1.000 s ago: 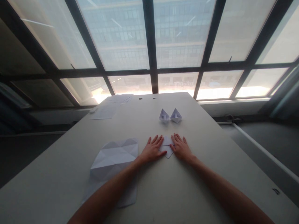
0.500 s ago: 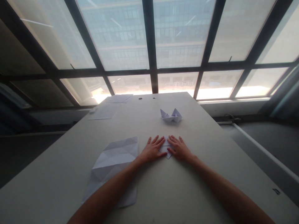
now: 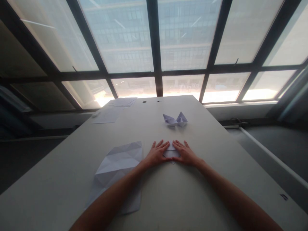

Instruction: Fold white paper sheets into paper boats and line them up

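Note:
A small folded piece of white paper lies on the white table between my hands, with a crease line across its middle. My left hand rests flat on its left side, fingers spread. On its right side my right hand lies the same way. Both thumbs meet, or nearly meet, near its lower corner, and the fingertips cover its outer edges. Beyond the hands stands a folded paper shape with two raised points, like a paper boat.
A large creased sheet of paper lies to the left, partly under my left forearm. More paper sheets are at the table's far left. The white table reaches towards large windows. A dark mark shows near the right edge.
My thumbs have come together near the folded paper's lower corner, and it shows more between my hands. The far paper shape's left point has shifted slightly left and lower.

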`<state>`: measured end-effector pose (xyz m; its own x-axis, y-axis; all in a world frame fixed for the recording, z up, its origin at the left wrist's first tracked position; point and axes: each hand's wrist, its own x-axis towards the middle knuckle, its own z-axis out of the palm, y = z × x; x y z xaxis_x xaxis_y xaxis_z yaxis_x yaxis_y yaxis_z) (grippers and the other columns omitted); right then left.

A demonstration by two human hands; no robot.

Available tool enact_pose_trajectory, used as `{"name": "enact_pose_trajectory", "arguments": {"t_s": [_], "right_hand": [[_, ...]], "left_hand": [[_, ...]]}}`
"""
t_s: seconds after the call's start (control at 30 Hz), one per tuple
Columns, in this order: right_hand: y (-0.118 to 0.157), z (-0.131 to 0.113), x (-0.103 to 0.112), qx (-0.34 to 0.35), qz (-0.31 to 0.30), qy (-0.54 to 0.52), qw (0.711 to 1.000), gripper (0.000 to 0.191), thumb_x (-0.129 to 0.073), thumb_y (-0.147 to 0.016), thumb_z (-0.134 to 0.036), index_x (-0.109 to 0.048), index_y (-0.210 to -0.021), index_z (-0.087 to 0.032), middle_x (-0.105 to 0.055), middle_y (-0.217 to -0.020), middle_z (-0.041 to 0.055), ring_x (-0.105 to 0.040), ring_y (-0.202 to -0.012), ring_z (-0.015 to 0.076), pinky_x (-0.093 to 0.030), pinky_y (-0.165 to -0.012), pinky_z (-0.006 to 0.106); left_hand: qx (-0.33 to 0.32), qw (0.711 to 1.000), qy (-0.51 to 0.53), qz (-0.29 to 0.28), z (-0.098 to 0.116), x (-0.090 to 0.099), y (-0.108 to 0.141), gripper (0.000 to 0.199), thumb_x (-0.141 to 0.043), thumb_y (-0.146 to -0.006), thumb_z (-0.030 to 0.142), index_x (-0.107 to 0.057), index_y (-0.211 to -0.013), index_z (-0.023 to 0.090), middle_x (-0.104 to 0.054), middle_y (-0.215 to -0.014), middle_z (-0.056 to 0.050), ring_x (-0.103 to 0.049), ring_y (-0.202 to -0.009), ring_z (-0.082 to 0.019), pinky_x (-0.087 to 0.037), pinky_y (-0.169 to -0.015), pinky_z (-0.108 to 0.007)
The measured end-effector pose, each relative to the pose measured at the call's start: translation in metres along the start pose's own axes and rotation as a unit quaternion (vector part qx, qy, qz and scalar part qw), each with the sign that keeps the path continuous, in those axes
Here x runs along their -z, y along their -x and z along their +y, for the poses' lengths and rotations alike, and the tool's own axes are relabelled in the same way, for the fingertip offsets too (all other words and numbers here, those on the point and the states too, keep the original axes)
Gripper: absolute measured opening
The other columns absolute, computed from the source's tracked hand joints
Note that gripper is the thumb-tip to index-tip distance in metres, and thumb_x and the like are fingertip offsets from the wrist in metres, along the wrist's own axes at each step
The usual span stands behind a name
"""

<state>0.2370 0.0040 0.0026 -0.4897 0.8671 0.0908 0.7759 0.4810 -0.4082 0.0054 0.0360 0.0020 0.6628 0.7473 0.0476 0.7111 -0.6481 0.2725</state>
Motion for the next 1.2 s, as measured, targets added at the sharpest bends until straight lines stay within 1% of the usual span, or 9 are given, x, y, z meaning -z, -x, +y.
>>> {"name": "enact_pose_trajectory", "arguments": {"t_s": [0.17,0.3,0.4,0.47,0.53,0.67,0.87,1.0,1.2], "right_hand": [[0.000,0.000,0.000,-0.001,0.023,-0.022,1.000,0.082,-0.064,-0.084,-0.055,-0.034,-0.151,-0.021,-0.035,-0.155,0.0143,-0.026,-0.146,0.0283,-0.007,-0.118,0.055],[0.000,-0.001,-0.002,0.009,0.065,-0.032,0.997,0.067,-0.069,-0.083,-0.045,-0.047,-0.143,-0.024,-0.050,-0.145,0.0128,-0.039,-0.139,0.0277,-0.014,-0.116,0.055],[-0.001,-0.002,-0.002,0.014,0.099,-0.024,0.995,0.048,-0.067,-0.086,-0.035,-0.059,-0.132,-0.025,-0.062,-0.133,0.0104,-0.051,-0.130,0.0252,-0.020,-0.116,0.051],[-0.001,-0.002,-0.002,0.018,0.117,-0.020,0.993,0.034,-0.062,-0.089,-0.029,-0.065,-0.123,-0.027,-0.067,-0.126,0.0075,-0.058,-0.121,0.0227,-0.025,-0.114,0.047],[-0.002,-0.002,-0.002,0.022,0.125,-0.024,0.992,0.028,-0.057,-0.092,-0.026,-0.069,-0.117,-0.027,-0.071,-0.119,0.0056,-0.063,-0.112,0.0212,-0.032,-0.111,0.042],[-0.002,0.000,-0.003,0.025,0.129,-0.041,0.990,0.032,-0.049,-0.094,-0.023,-0.071,-0.117,-0.026,-0.074,-0.108,0.0067,-0.067,-0.102,0.0215,-0.044,-0.098,0.035],[0.000,-0.002,-0.002,0.048,0.175,-0.045,0.982,0.032,-0.047,-0.096,-0.024,-0.070,-0.118,-0.028,-0.072,-0.115,0.0052,-0.065,-0.103,0.0195,-0.046,-0.094,0.032],[0.001,-0.005,0.001,0.056,0.183,-0.027,0.981,0.033,-0.049,-0.095,-0.020,-0.068,-0.121,-0.027,-0.070,-0.120,0.0050,-0.063,-0.106,0.0193,-0.045,-0.095,0.033],[0.001,-0.012,0.006,0.036,0.126,0.032,0.991,0.044,-0.050,-0.091,-0.013,-0.061,-0.131,-0.028,-0.068,-0.124,0.0047,-0.059,-0.113,0.0210,-0.041,-0.099,0.035]], "left_hand": [[-0.001,1.000,0.019,0.008,0.002,0.003,-0.001,0.092,-0.055,-0.079,0.076,-0.030,-0.153,0.027,-0.035,-0.155,-0.010,-0.025,-0.146,-0.031,-0.008,-0.119,-0.055],[0.000,0.999,0.036,0.035,0.002,0.003,-0.001,0.088,-0.067,-0.076,0.069,-0.040,-0.148,0.027,-0.047,-0.149,-0.009,-0.037,-0.141,-0.031,-0.019,-0.118,-0.051],[-0.004,0.995,0.061,0.075,0.002,0.003,-0.002,0.068,-0.072,-0.078,0.057,-0.055,-0.137,0.028,-0.060,-0.136,-0.006,-0.050,-0.131,-0.027,-0.032,-0.114,-0.042],[-0.009,0.992,0.083,0.099,0.002,0.004,-0.002,0.048,-0.069,-0.084,0.049,-0.064,-0.127,0.030,-0.067,-0.127,-0.002,-0.056,-0.125,-0.024,-0.040,-0.109,-0.037],[-0.009,0.988,0.102,0.113,0.002,0.004,-0.002,0.033,-0.064,-0.089,0.044,-0.069,-0.120,0.032,-0.071,-0.119,0.000,-0.059,-0.122,-0.023,-0.044,-0.105,-0.034],[0.004,0.984,0.119,0.134,0.002,0.004,0.000,0.027,-0.057,-0.094,0.040,-0.073,-0.113,0.032,-0.073,-0.113,0.000,-0.064,-0.113,-0.022,-0.048,-0.099,-0.034],[-0.028,0.969,0.145,0.198,0.003,0.004,0.003,0.026,-0.054,-0.095,0.029,-0.073,-0.114,0.031,-0.074,-0.110,-0.001,-0.069,-0.101,-0.020,-0.053,-0.092,-0.034],[-0.046,0.962,0.139,0.231,0.004,0.006,0.004,0.031,-0.050,-0.096,0.022,-0.070,-0.118,0.029,-0.071,-0.117,-0.001,-0.067,-0.107,-0.019,-0.053,-0.096,-0.036],[-0.040,0.974,0.079,0.208,0.006,0.009,0.003,0.041,-0.051,-0.091,0.012,-0.066,-0.124,0.030,-0.065,-0.128,0.000,-0.061,-0.119,-0.019,-0.049,-0.104,-0.039]]}}
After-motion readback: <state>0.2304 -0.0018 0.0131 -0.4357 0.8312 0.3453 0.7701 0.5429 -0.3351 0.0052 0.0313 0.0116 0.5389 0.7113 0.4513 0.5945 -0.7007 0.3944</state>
